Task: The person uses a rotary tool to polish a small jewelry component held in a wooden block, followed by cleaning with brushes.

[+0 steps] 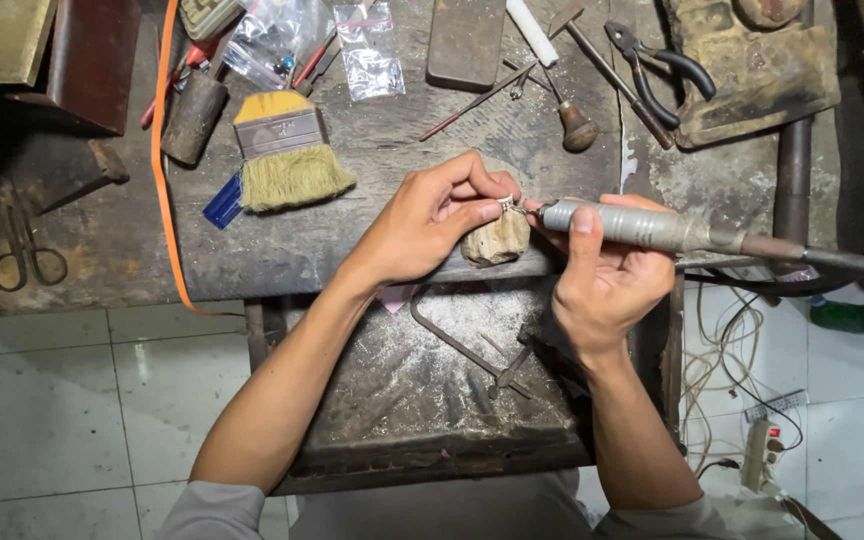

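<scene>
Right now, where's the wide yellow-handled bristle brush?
Head view, upper left: the wide yellow-handled bristle brush lies on the grey workbench, left of the left hand, beside a blue handle.

small clear plastic bags (367, 50) at the bench's back edge

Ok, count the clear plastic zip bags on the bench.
2 can be told apart: one plastic bag at top centre, another bag left of it, above the brush. More may be hidden underneath.

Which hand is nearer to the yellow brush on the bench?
The left. The left hand is a short way to the right of the yellow brush, pinching a small ring. The right hand is farther right, gripping the grey rotary handpiece.
</scene>
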